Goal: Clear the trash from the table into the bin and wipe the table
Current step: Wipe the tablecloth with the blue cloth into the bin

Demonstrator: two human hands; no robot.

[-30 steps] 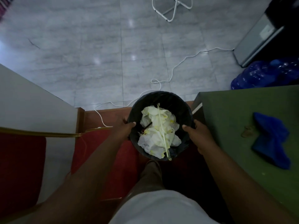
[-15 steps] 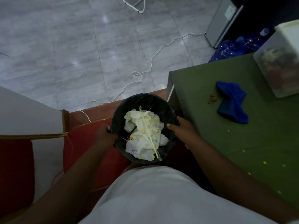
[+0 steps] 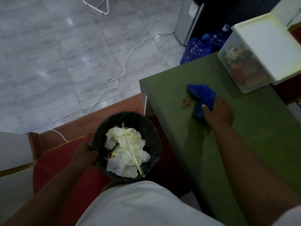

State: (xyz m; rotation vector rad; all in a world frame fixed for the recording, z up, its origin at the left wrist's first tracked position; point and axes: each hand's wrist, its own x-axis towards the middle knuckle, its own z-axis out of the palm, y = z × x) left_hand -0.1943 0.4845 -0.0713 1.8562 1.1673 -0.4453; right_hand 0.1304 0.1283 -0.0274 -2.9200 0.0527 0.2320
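Observation:
A black round bin (image 3: 151,136) sits low beside the green table (image 3: 254,144), filled with crumpled white napkins (image 3: 125,154), a long straw and a plastic fork. My left hand (image 3: 84,154) grips the bin's left rim. A blue cloth (image 3: 201,95) lies bunched on the table, and my right hand (image 3: 219,114) rests on its near end, fingers closing on it. A small brown scrap (image 3: 186,103) lies just left of the cloth. Small yellowish crumbs dot the table near my right forearm.
A clear plastic box with a white lid (image 3: 260,53) stands at the table's far right corner. Blue water bottles (image 3: 203,44) and a grey appliance sit on the floor beyond. A white cable (image 3: 114,82) trails across the tiles. A red, gold-framed chair (image 3: 53,160) is left of the bin.
My right hand left the bin's right rim and moved up onto the table to the blue cloth. My left hand stays on the bin. The view has swung right.

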